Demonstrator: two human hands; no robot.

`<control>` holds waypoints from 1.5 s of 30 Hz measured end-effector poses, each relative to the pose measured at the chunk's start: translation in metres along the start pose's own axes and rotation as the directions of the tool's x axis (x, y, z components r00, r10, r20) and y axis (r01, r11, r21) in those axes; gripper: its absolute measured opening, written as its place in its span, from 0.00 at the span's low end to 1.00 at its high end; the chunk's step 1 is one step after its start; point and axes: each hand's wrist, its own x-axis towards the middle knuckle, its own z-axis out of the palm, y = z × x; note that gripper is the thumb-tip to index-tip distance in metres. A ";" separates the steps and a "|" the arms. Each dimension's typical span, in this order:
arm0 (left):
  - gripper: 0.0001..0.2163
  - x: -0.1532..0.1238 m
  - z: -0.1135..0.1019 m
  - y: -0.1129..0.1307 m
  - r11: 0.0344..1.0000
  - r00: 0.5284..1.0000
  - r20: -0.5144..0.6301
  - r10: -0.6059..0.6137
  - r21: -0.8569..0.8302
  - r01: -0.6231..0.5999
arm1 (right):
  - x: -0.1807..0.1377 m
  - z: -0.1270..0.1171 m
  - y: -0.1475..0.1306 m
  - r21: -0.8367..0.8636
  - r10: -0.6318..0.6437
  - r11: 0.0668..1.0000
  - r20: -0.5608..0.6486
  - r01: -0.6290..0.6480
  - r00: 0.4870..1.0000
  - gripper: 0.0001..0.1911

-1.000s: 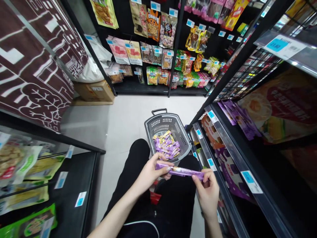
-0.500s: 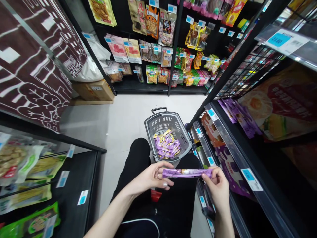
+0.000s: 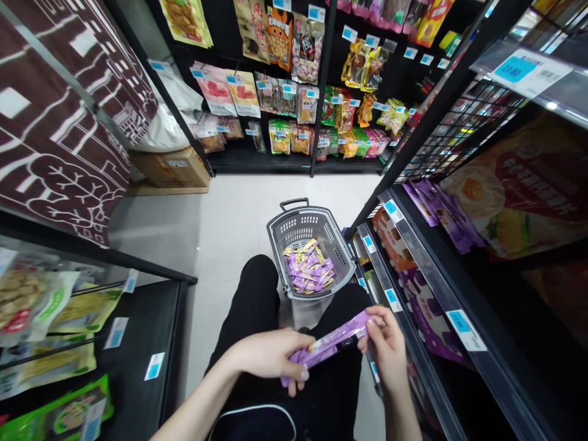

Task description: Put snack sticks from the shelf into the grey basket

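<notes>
Between my two hands, above my lap, is a long narrow purple snack packet (image 3: 334, 338). My left hand (image 3: 278, 358) is closed around its lower left end, with the thumb on top. My right hand (image 3: 384, 337) pinches the upper right end between thumb and fingers. The packet slants up to the right. Just beyond my knees stands a grey plastic basket (image 3: 342, 260) with its handle at the far side. Several purple and yellow packets (image 3: 310, 267) lie in a loose heap inside it.
A shelf rack (image 3: 427, 282) on my right holds more purple packets (image 3: 448, 214) and boxes. Hanging snack bags (image 3: 280, 138) fill the rack ahead. On the left are a low black shelf (image 3: 151, 324), a cardboard box (image 3: 172, 168) and a brown patterned curtain (image 3: 59, 135).
The purple packet has turned from level to slanted, its left end lower. My left hand has moved down and closed over that end; my right hand has shifted left.
</notes>
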 end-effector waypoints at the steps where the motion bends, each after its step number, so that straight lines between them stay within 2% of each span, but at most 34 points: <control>1: 0.11 0.002 0.003 0.002 0.999 1.000 0.012 0.014 0.031 -0.015 | -0.001 0.006 0.000 -0.005 0.009 1.000 0.042 -0.009 0.999 0.14; 4: 0.14 0.013 0.011 0.009 0.995 0.991 -0.095 0.090 -0.043 -0.094 | -0.004 0.021 0.000 -0.025 0.031 0.999 0.152 -0.027 0.988 0.13; 6: 0.14 0.020 0.016 0.012 0.984 0.980 -0.167 0.107 -0.121 -0.128 | -0.005 0.027 0.000 -0.031 0.028 0.999 0.167 -0.023 0.986 0.12; 8: 0.13 0.024 0.019 0.011 0.976 0.977 -0.182 0.112 -0.163 -0.142 | -0.004 0.027 -0.001 -0.028 0.005 1.000 0.143 -0.001 0.990 0.11; 12: 0.12 0.021 0.016 -0.001 0.972 0.993 -0.101 0.068 -0.217 -0.089 | 0.001 0.016 -0.003 -0.017 -0.036 0.999 0.082 0.037 0.996 0.10; 15: 0.10 0.014 0.011 -0.013 0.966 0.998 -0.042 0.037 -0.255 -0.046 | 0.005 0.007 -0.002 0.032 -0.021 0.999 0.055 0.019 0.998 0.09; 18: 0.10 0.009 0.006 -0.023 0.952 0.997 -0.024 0.073 -0.296 -0.076 | 0.008 0.002 0.000 0.091 0.001 0.996 0.035 -0.004 0.999 0.09; 22: 0.19 0.006 0.001 -0.035 0.925 0.987 0.030 0.160 -0.352 -0.139 | 0.012 -0.003 0.002 0.163 0.021 0.986 -0.005 -0.020 1.000 0.10; 25: 0.29 0.006 -0.001 -0.045 0.853 0.969 0.046 0.241 -0.486 -0.189 | 0.015 -0.009 0.000 0.202 0.064 0.977 0.016 -0.066 0.998 0.11; 28: 0.34 0.006 -0.001 -0.051 0.732 0.954 -0.064 0.293 -0.627 -0.267 | 0.015 -0.019 -0.004 0.212 0.104 0.970 0.086 -0.120 0.991 0.13; 31: 0.29 0.007 -0.002 -0.049 0.647 0.927 -0.311 0.210 -0.666 -0.371 | 0.013 -0.029 -0.005 0.186 0.107 0.973 0.144 -0.133 0.984 0.19; 34: 0.20 0.011 -0.005 -0.042 0.656 0.821 -0.565 0.078 -0.591 -0.469 | 0.010 -0.031 -0.002 0.140 0.108 0.982 0.136 -0.127 0.985 0.23; 36: 0.20 0.014 -0.007 -0.038 0.709 0.742 -0.669 0.042 -0.504 -0.494 | 0.010 -0.027 0.002 0.126 0.105 0.985 0.093 -0.116 0.990 0.23; 39: 0.21 0.016 -0.012 -0.036 0.776 0.640 -0.766 0.049 -0.374 -0.507 | 0.010 -0.022 0.005 0.103 0.086 0.991 0.036 -0.090 0.996 0.21; 40: 0.21 0.015 -0.013 -0.037 0.789 0.623 -0.780 0.056 -0.348 -0.507 | 0.011 -0.021 0.006 0.092 0.079 0.992 0.028 -0.081 0.996 0.20; 45: 0.24 0.010 -0.017 -0.039 0.847 0.642 -0.758 0.117 -0.261 -0.463 | 0.013 -0.023 0.006 0.015 0.054 0.998 0.032 -0.055 0.998 0.16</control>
